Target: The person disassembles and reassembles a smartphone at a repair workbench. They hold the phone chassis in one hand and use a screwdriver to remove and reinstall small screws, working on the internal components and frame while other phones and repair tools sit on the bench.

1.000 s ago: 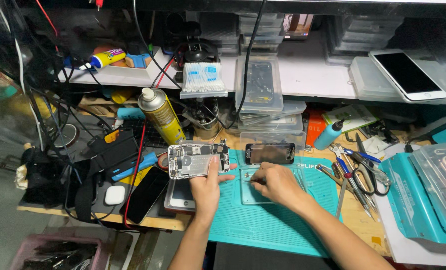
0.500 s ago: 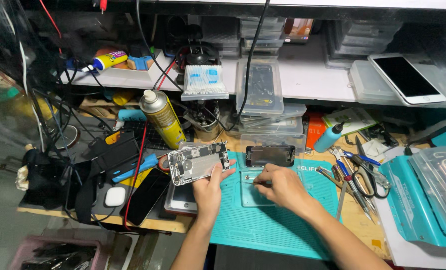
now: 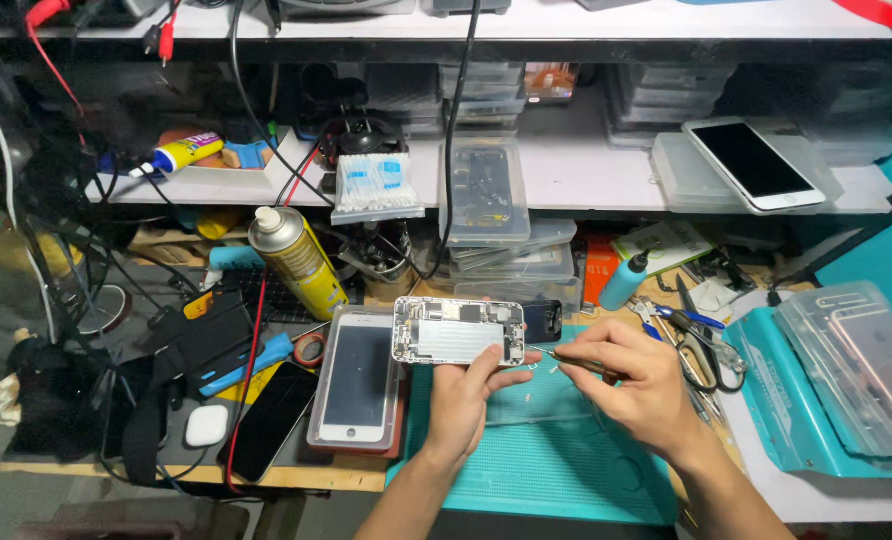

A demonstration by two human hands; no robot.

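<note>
Raised: one opened phone [image 3: 458,330], two hands [image 3: 566,385].

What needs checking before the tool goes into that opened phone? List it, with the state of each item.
1. Opened phone shell gripped in the left hand: ok.
2. Thin tool pinched in the right hand: ok.
3. Tip at the shell's right end: near it, contact cannot tell.
4. Shell's inner side faces up: ok.
5. Green mat lies under both hands: ok.
6. White-fronted phone close beside the left hand: not ok, crowded.
</note>
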